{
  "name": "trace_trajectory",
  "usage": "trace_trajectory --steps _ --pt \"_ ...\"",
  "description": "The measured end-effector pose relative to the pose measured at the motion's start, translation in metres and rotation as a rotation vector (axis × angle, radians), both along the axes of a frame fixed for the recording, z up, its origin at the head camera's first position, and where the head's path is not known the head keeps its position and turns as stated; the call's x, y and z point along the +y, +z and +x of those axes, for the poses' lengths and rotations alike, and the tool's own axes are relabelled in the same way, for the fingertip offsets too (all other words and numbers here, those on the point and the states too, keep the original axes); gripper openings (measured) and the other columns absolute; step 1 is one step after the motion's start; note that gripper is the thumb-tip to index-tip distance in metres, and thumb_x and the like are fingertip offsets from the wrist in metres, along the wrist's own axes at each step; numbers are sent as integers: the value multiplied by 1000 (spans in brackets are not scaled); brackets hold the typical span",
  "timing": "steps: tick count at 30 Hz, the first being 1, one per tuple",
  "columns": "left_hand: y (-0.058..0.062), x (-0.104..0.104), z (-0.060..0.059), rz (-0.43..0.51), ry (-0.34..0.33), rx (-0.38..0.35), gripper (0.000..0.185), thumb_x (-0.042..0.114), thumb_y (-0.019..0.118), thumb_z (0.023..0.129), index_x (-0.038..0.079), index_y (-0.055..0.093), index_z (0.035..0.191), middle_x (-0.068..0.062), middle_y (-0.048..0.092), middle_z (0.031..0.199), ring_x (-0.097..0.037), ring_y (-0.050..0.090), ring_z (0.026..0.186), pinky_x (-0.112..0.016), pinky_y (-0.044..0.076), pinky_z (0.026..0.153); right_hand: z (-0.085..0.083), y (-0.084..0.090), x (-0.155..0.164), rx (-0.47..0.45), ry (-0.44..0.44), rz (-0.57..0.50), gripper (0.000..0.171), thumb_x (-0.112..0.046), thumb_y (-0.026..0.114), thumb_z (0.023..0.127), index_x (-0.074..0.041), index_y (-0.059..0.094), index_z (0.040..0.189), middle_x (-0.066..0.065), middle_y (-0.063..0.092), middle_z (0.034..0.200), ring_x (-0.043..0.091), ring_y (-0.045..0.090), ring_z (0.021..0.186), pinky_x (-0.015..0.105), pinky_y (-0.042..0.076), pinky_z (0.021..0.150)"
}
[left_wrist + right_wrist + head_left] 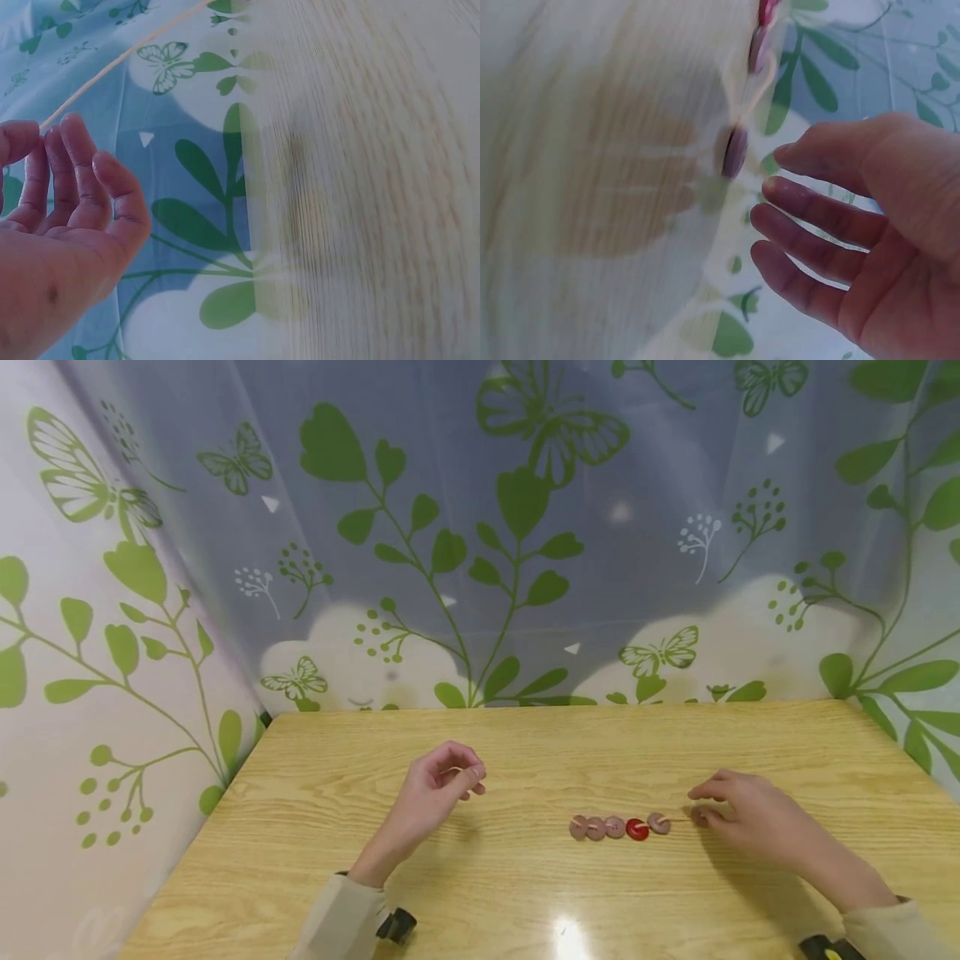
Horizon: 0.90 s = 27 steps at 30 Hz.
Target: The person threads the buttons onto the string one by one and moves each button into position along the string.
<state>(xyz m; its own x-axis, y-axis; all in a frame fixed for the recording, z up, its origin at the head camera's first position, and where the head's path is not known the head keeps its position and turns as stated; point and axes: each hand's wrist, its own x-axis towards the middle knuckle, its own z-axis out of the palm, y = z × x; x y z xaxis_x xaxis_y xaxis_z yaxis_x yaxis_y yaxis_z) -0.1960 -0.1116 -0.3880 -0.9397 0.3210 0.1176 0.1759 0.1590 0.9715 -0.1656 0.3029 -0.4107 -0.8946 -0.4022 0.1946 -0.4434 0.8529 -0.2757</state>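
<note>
A short row of pink buttons (604, 827) with one red button (637, 830) lies on the wooden table (525, 735), threaded on a thin beige cord (120, 61). My left hand (476, 777) hovers above the table to the left of the row. Its curled fingers (75, 150) pinch the cord's end. My right hand (697, 804) rests on the table just right of the row, fingers (810, 210) loosely extended and holding nothing. In the right wrist view a purple button (735, 152) on the cord (754, 97) sits just off the fingertips.
A curtain (480, 527) printed with green leaves and butterflies closes off the back and both sides of the table. Bare wood surrounds the buttons, with a light glare (568, 937) near the front edge.
</note>
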Motion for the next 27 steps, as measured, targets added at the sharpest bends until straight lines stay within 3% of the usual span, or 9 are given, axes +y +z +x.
trace_trajectory --steps 8,15,27 --pt "-1 -2 -1 -5 23 -8 11 13 62 102 4 63 109 -12 65 104 -14 70 86 -25 54 81 -1 -6 15 13 -8 12 14 -4 81 81 -6 77 94 -7 66 79 4 59 68 25 51 59" --pt "-1 -5 -3 -7 43 -22 11 13 63 102 5 64 109 -7 65 102 -20 71 89 -27 55 81 -3 -9 14 38 -3 3 11 -2 81 81 -11 75 83 -9 65 74 -1 53 63 24 48 56" --pt "-2 -23 -14 -41 141 -12 12 17 64 101 7 64 108 -16 67 107 -19 72 89 -33 56 83 -13 6 9 261 64 -93 21 6 82 76 -11 73 85 -12 65 74 -7 53 65 22 48 54"
